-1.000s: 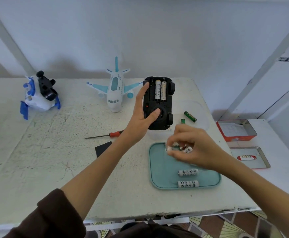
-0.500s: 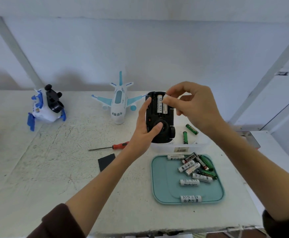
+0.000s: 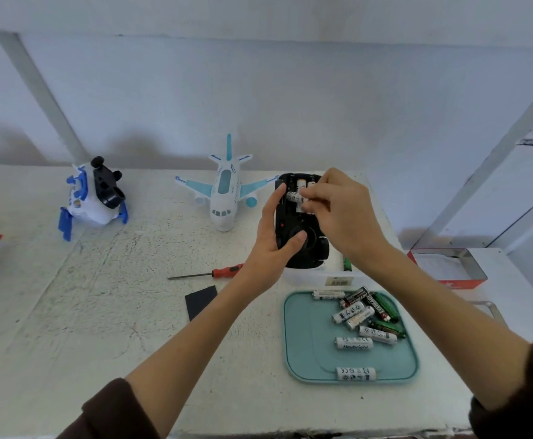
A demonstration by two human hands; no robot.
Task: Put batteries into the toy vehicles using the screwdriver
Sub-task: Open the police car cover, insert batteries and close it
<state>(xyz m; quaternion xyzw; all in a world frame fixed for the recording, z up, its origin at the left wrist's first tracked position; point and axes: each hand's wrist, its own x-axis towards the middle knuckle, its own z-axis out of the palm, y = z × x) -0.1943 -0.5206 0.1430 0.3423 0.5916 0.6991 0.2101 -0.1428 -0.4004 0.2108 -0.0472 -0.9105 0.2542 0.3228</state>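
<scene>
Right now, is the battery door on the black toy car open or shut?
Open. The upturned black toy car shows white batteries in its uncovered bay, and the right hand pinches another white battery there while the left hand holds the car.

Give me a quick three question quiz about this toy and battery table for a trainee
1. True or false: the screwdriver is in the right hand.
2. Which holds the black car? A) left hand B) right hand C) neither
3. Fill in: the loose batteries lie on a ____ tray.

Key: 1. False; it lies on the table, while the right hand pinches a battery at the car's open compartment. 2. A. 3. Teal.
</scene>
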